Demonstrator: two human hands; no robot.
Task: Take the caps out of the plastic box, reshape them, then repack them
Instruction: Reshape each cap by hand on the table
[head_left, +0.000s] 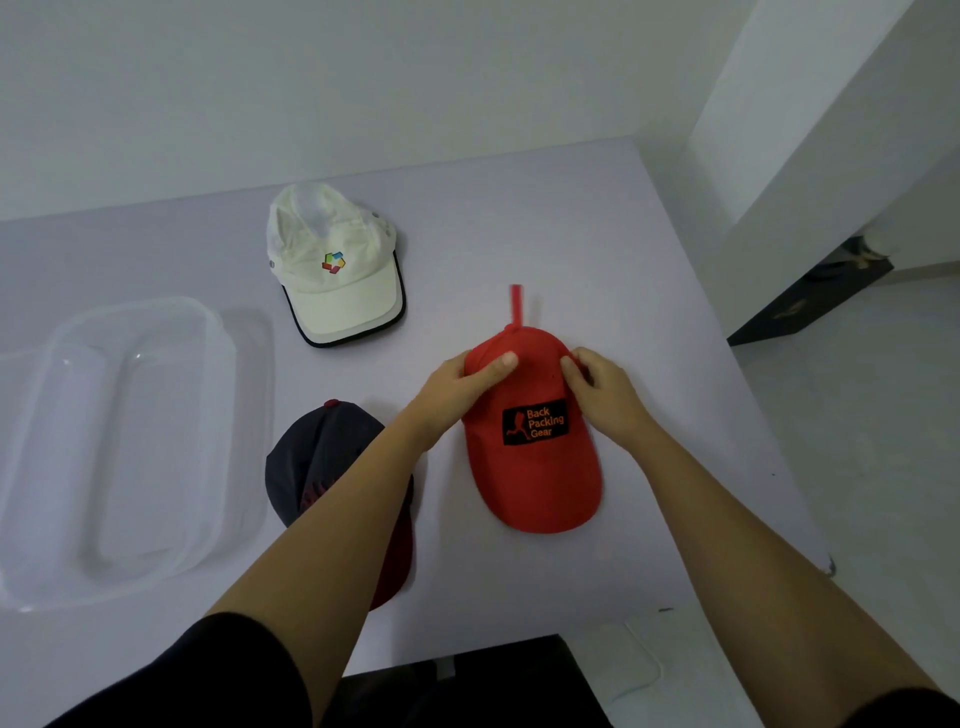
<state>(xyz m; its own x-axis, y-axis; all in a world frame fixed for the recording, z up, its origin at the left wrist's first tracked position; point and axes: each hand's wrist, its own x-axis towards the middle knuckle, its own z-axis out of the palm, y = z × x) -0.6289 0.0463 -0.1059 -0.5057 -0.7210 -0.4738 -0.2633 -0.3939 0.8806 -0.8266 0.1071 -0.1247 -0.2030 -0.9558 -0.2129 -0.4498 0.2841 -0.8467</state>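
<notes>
A pale lilac table (597, 234) stands against a white wall (363, 78). Its right edge runs diagonally and drops off to a light floor (883, 415).

The red cap (530, 467) lies right of centre on the table, brim toward the near side, its thin red strap (516, 306) pointing to the far side. The left hand (457, 389) grips the crown's left side, thumb laid over the top and fingers curled round the edge. The right hand (605, 395) pinches the crown's right side with bent fingers. The brim lies free, nearer than both hands.

A white cap (337, 270) sits farther off to the left, well apart. A dark cap (322, 457) lies near left, partly under the left forearm. The clear plastic box (119, 447) rests at the far left edge of the view. Bare tabletop stretches beyond the strap and to the right of the red cap up to the edge.
</notes>
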